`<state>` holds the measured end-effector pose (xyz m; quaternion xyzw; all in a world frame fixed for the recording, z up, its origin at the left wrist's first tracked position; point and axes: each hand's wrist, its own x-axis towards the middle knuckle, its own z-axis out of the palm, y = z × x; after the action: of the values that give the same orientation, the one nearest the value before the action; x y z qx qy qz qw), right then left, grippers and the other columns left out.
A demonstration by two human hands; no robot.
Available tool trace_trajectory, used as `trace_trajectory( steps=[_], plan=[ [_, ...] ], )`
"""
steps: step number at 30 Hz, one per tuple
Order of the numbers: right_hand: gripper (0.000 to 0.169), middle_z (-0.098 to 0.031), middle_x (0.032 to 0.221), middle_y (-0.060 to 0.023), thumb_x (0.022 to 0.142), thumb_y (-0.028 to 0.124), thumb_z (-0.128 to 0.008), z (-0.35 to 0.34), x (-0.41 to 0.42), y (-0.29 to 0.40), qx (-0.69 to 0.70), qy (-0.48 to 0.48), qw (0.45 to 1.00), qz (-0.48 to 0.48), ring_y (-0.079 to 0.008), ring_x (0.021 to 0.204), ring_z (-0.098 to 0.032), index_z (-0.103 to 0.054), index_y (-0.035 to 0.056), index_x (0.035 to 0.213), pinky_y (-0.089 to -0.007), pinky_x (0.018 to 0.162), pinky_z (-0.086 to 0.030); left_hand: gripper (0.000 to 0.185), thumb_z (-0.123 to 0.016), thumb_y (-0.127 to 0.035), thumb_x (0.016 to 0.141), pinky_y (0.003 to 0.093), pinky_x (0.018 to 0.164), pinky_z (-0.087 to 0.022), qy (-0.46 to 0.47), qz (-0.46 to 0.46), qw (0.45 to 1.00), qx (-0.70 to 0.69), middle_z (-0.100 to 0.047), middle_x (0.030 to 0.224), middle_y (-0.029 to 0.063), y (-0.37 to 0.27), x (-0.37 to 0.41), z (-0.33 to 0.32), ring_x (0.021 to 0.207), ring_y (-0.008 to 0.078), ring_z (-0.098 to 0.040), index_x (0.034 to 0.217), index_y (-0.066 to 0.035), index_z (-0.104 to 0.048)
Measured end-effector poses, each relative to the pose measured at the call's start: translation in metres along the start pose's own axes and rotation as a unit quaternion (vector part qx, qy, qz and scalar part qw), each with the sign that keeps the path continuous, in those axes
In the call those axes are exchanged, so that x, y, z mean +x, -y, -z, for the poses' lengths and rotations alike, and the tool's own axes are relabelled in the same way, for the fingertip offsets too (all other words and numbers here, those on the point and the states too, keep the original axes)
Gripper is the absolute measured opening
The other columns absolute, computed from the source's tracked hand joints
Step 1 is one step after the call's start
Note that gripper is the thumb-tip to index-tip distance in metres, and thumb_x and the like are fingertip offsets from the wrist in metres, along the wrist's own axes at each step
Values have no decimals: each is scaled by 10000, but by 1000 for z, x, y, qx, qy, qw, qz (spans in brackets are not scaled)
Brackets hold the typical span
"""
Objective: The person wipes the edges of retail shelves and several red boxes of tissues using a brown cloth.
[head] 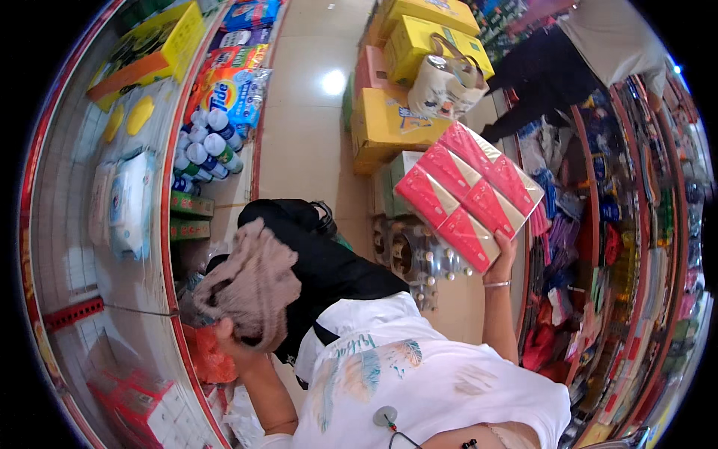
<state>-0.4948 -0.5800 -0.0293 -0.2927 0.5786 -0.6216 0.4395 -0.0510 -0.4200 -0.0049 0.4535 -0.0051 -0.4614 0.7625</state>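
My left hand (238,343), somewhat blurred, grips the lower edge of a crumpled grey-brown cloth (252,280) beside the left shelving, over my dark trousers. On the right, my right hand (500,259) holds a plastic-wrapped multipack of red and cream tissue packs (465,193) by its lower right corner. The multipack is raised and tilted above the aisle, close to the stacked cartons. Part of the right hand's fingers is hidden by the pack.
Left shelves hold packs of wipes (132,202), spray cans (216,146) and Tide detergent bags (227,98). Yellow cartons (392,126) with a cloth tote bag (449,84) and wrapped bottles (418,252) stand in the aisle. Another person (561,56) is at the upper right, beside packed shelves.
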Motion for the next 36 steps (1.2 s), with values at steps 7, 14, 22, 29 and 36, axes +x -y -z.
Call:
trace_trajectory(
  steps=[7, 14, 22, 29, 36],
  plan=[
    [810, -523, 1225, -138, 659, 179, -707, -140, -85, -4, 135, 175, 971, -87, -250, 1116, -540, -335, 25, 1362, -372, 959, -437, 696, -740, -423, 679, 569, 1033, -257, 404, -407, 638, 514, -479, 1263, 151, 43, -13, -164, 1181, 365, -439, 1298, -224, -493],
    [876, -512, 1231, -127, 651, 176, -748, -156, -67, -6, -47, 437, 897, 41, -248, 1086, -556, -304, 28, 1392, -377, 890, -489, 633, -578, -646, 720, 548, 944, -326, 172, -537, 617, 549, -494, 1236, 143, 20, 8, -129, 1095, 344, -488, 1186, -219, -599],
    [465, -598, 1078, -121, 788, 212, -630, -188, -81, 26, 59, 441, 894, -55, -202, 892, -611, -517, -35, 1165, -367, 756, -511, 427, -535, -312, 840, 410, 959, -415, -70, -289, 920, 255, -553, 1209, 133, -40, 36, 46, 1126, 299, -524, 1217, -115, -574],
    [301, -590, 1059, -79, 882, 236, -530, -282, -195, 22, 41, 519, 805, -285, -167, 1010, -567, -562, 37, 1106, -320, 893, -448, 528, -384, -345, 962, 414, 1062, -373, 37, -142, 863, -484, -412, 1418, 125, -3, -48, 143, 1274, 278, -438, 1409, -68, -353],
    [427, -597, 1015, -99, 762, 128, -706, -404, -318, -46, 65, 557, 718, -413, -205, 919, -600, -478, 17, 1105, -351, 776, -502, 593, -378, -428, 936, 461, 1034, -398, -128, -202, 935, -260, -464, 1366, 165, 3, -84, 135, 1234, 314, -479, 1388, -44, -375]
  ],
)
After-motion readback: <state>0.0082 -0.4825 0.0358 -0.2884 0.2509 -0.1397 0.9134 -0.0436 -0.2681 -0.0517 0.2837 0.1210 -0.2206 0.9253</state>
